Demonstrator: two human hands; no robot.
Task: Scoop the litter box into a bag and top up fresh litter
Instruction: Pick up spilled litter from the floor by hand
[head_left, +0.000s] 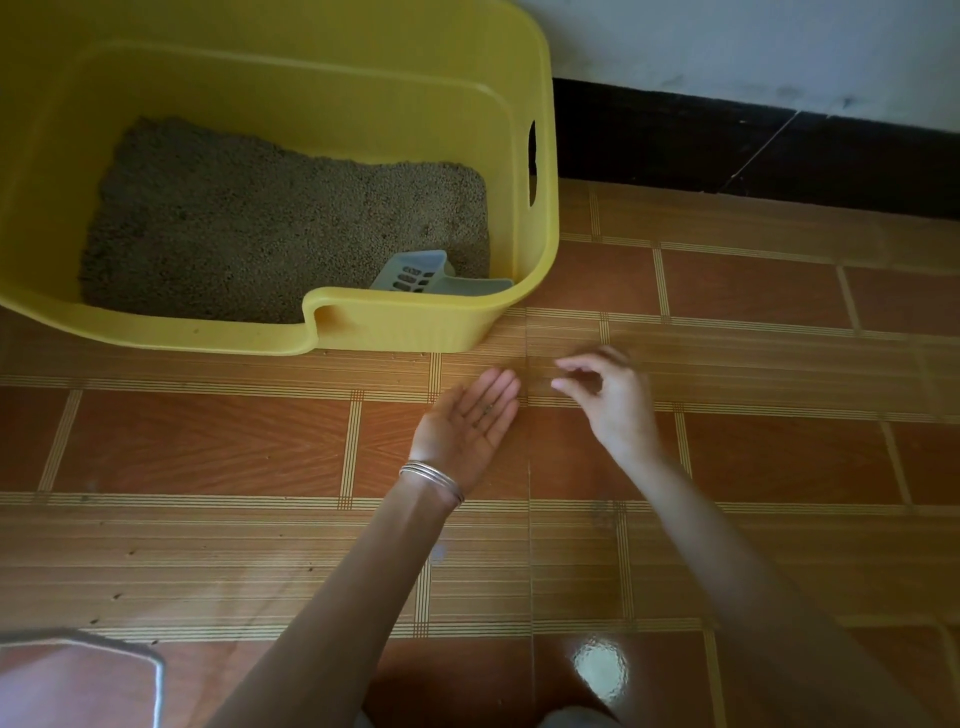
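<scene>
yellow litter box (540, 249) on tiled floor (753, 291) by wall, upper left | grey-brown litter (270, 228) covers its base | grey slotted scoop (423, 275) lies inside at near right corner | left hand (467, 426) flat, palm up, a few grains on it | right hand (608, 395) just beside, blurred, fingers loosely curled, grasp cannot be told | bangles (434, 478) on left wrist

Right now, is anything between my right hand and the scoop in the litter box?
Yes. The scoop lies inside the yellow litter box, behind its near wall. The right hand hovers over bare floor outside and must go over the rim.
</scene>
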